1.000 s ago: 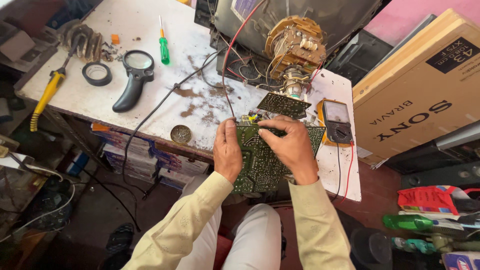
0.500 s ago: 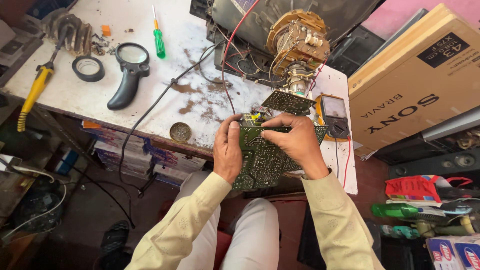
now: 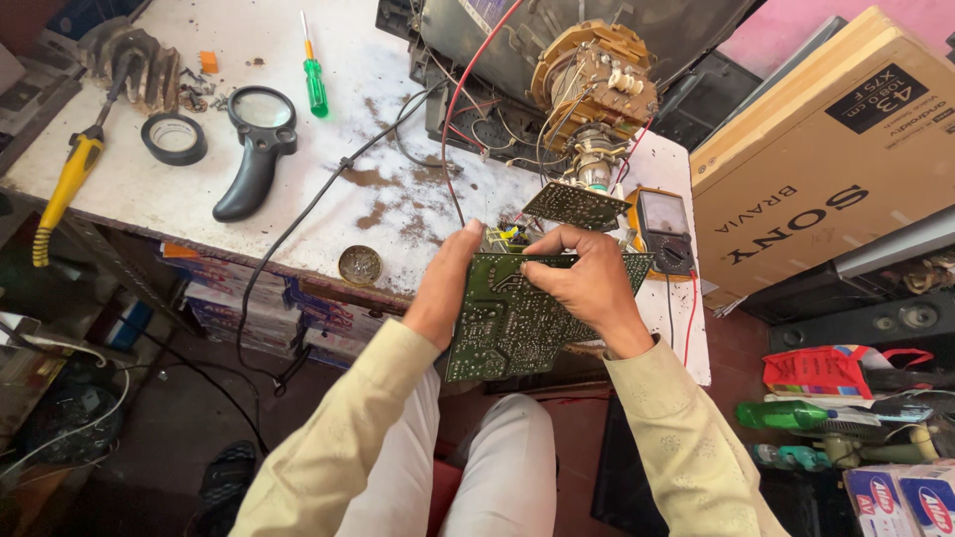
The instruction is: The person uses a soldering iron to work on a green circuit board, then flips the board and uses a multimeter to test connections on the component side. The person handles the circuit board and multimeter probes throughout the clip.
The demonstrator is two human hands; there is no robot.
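I hold a large green circuit board (image 3: 512,323) solder side up over my lap at the edge of the white workbench (image 3: 328,159). My left hand (image 3: 448,283) grips its left edge. My right hand (image 3: 587,278) rests on top of the board with fingers curled over its upper part. A smaller green board (image 3: 577,206) hangs just beyond, on the neck of a picture tube (image 3: 587,85). A red wire (image 3: 473,99) runs from the tube down toward the board.
On the bench lie a black magnifier (image 3: 254,149), a tape roll (image 3: 174,137), a green screwdriver (image 3: 314,80), a yellow-handled soldering iron (image 3: 65,189), a small round tin (image 3: 359,265) and a yellow multimeter (image 3: 665,229). A large cardboard box (image 3: 826,159) stands at the right.
The board has tilted slightly and shifted left in my hands; my right hand has slid a little over its top. The camera view has drifted.
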